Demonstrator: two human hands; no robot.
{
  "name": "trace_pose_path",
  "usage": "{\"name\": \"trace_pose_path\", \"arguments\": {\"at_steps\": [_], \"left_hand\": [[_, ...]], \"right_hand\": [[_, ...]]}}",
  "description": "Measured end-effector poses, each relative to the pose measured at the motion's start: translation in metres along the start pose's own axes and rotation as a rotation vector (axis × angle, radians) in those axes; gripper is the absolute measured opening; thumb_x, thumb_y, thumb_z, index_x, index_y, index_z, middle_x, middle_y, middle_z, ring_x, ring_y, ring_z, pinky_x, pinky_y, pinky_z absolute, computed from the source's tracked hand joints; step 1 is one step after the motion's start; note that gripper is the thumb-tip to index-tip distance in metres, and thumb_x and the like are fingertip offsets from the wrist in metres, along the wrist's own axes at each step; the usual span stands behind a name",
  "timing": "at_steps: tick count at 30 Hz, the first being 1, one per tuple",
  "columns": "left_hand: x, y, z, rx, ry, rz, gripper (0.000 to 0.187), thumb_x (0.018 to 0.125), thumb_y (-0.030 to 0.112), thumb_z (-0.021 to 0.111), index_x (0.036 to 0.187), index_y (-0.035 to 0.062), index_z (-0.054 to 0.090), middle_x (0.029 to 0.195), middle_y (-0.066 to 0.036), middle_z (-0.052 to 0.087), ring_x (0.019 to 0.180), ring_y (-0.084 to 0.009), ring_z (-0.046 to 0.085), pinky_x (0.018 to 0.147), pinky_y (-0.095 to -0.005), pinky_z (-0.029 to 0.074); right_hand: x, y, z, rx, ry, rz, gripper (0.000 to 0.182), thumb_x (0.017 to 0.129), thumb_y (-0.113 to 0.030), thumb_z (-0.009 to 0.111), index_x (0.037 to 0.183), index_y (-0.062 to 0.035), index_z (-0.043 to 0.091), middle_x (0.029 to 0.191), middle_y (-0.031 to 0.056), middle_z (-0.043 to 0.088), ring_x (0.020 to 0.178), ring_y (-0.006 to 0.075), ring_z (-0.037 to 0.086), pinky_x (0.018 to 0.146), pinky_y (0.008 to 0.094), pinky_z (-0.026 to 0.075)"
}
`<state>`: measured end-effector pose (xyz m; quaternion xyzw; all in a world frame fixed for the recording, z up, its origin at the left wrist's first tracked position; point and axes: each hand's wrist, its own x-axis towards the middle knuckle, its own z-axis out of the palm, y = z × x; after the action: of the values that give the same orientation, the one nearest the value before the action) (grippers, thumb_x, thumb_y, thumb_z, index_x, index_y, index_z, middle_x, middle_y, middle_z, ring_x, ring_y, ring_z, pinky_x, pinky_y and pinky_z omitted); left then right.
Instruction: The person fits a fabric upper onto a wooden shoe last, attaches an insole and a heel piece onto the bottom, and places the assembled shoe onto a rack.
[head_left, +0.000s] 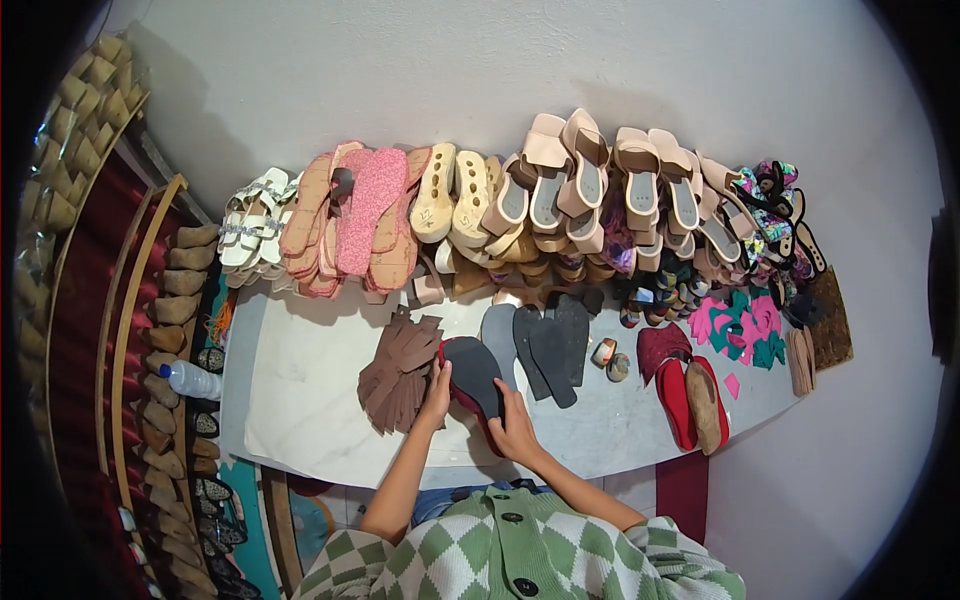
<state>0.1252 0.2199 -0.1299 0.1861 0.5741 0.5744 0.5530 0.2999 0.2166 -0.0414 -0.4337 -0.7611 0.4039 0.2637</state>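
Observation:
Over the table's front edge, my two hands hold a shoe with a dark grey sole [472,372] facing up and a red rim along its side. My left hand [438,397] grips its left edge, and my right hand [514,432] is closed on the narrow end at the lower right. Left of the shoe lies a fanned pile of brown strips [396,375]. Just beyond it rest loose dark soles [552,350]. Farther right is a red shoe [677,405] beside a tan shoe form [706,405].
Stacked sandals [585,175], pink insoles [372,212] and cream wedge soles [436,195] line the wall side of the table [300,400]. Pink and green scraps [745,325] lie at the right. A plastic bottle [192,381] and shelved shoe forms [175,310] are at the left.

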Motion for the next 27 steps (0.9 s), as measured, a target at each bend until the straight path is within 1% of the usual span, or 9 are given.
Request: {"name": "trace_pose_path", "arguments": {"at_steps": [2, 5, 8, 11, 14, 17, 21, 24, 27], "left_hand": [[0.003, 0.006, -0.003, 0.164, 0.052, -0.006, 0.064, 0.096, 0.046, 0.035, 0.142, 0.0038, 0.021, 0.143, -0.013, 0.030, 0.131, -0.0227, 0.028, 0.107, -0.0301, 0.021], [-0.001, 0.031, 0.002, 0.246, -0.090, 0.174, 0.057, 0.097, 0.039, 0.035, 0.138, -0.0004, 0.025, 0.138, -0.016, 0.033, 0.129, -0.0236, 0.029, 0.106, -0.0313, 0.021], [0.002, 0.035, 0.004, 0.276, -0.050, 0.236, 0.049, 0.097, 0.034, 0.036, 0.132, -0.0009, 0.033, 0.129, -0.015, 0.042, 0.122, -0.0234, 0.037, 0.102, -0.0309, 0.027], [0.015, 0.030, -0.004, 0.350, -0.033, 0.253, 0.043, 0.096, 0.029, 0.041, 0.126, -0.0022, 0.039, 0.121, -0.014, 0.048, 0.113, -0.0219, 0.044, 0.098, -0.0300, 0.031], [0.025, 0.021, -0.004, 0.253, -0.031, 0.284, 0.037, 0.095, 0.024, 0.044, 0.121, -0.0030, 0.043, 0.114, -0.013, 0.052, 0.106, -0.0205, 0.048, 0.095, -0.0293, 0.035], [0.036, 0.006, -0.006, 0.244, 0.042, 0.322, 0.033, 0.094, 0.020, 0.046, 0.118, -0.0029, 0.045, 0.111, -0.013, 0.053, 0.104, -0.0193, 0.049, 0.093, -0.0287, 0.036], [0.032, 0.009, 0.001, 0.270, 0.093, 0.351, 0.032, 0.094, 0.020, 0.046, 0.115, -0.0027, 0.047, 0.108, -0.013, 0.054, 0.101, -0.0205, 0.051, 0.090, -0.0298, 0.038], [0.028, 0.009, 0.004, 0.282, 0.115, 0.360, 0.032, 0.093, 0.021, 0.046, 0.114, -0.0030, 0.047, 0.106, -0.014, 0.055, 0.098, -0.0225, 0.052, 0.089, -0.0310, 0.039], [0.029, 0.010, 0.001, 0.325, 0.126, 0.376, 0.033, 0.093, 0.022, 0.046, 0.115, -0.0035, 0.046, 0.104, -0.016, 0.056, 0.097, -0.0246, 0.053, 0.089, -0.0321, 0.039]], "right_hand": [[0.001, 0.002, 0.002, -0.001, 0.014, -0.027, 0.062, 0.075, -0.005, 0.048, 0.134, -0.0007, 0.031, 0.093, 0.0220, 0.042, 0.085, 0.0364, 0.046, 0.080, 0.0398, 0.040], [0.002, 0.001, 0.002, 0.008, -0.015, 0.000, 0.062, 0.074, -0.005, 0.047, 0.134, -0.0010, 0.030, 0.095, 0.0225, 0.042, 0.087, 0.0370, 0.046, 0.082, 0.0395, 0.039], [0.003, -0.002, 0.004, 0.000, -0.028, 0.010, 0.062, 0.074, -0.005, 0.046, 0.134, -0.0010, 0.029, 0.095, 0.0229, 0.042, 0.087, 0.0374, 0.045, 0.082, 0.0396, 0.038], [0.002, -0.003, 0.008, -0.024, -0.015, 0.008, 0.063, 0.074, -0.005, 0.047, 0.134, -0.0007, 0.030, 0.094, 0.0231, 0.041, 0.086, 0.0374, 0.045, 0.082, 0.0395, 0.038], [0.001, -0.003, 0.008, -0.042, -0.012, 0.017, 0.063, 0.074, -0.005, 0.049, 0.134, -0.0010, 0.032, 0.094, 0.0234, 0.041, 0.088, 0.0378, 0.045, 0.083, 0.0409, 0.038], [0.001, -0.002, 0.007, -0.139, -0.017, 0.023, 0.064, 0.073, -0.006, 0.052, 0.135, -0.0035, 0.035, 0.096, 0.0228, 0.042, 0.091, 0.0369, 0.044, 0.085, 0.0418, 0.038], [-0.002, 0.002, 0.002, -0.226, 0.002, -0.005, 0.065, 0.073, -0.009, 0.054, 0.136, -0.0092, 0.038, 0.098, 0.0191, 0.039, 0.092, 0.0324, 0.041, 0.086, 0.0387, 0.037], [-0.004, 0.001, -0.003, -0.158, -0.066, 0.047, 0.064, 0.077, -0.013, 0.057, 0.138, -0.0132, 0.037, 0.103, 0.0204, 0.038, 0.093, 0.0322, 0.041, 0.087, 0.0388, 0.036], [-0.006, 0.003, -0.004, -0.186, -0.030, -0.032, 0.055, 0.081, -0.016, 0.058, 0.133, -0.0103, 0.041, 0.103, 0.0196, 0.040, 0.096, 0.0326, 0.042, 0.086, 0.0398, 0.036]]}}
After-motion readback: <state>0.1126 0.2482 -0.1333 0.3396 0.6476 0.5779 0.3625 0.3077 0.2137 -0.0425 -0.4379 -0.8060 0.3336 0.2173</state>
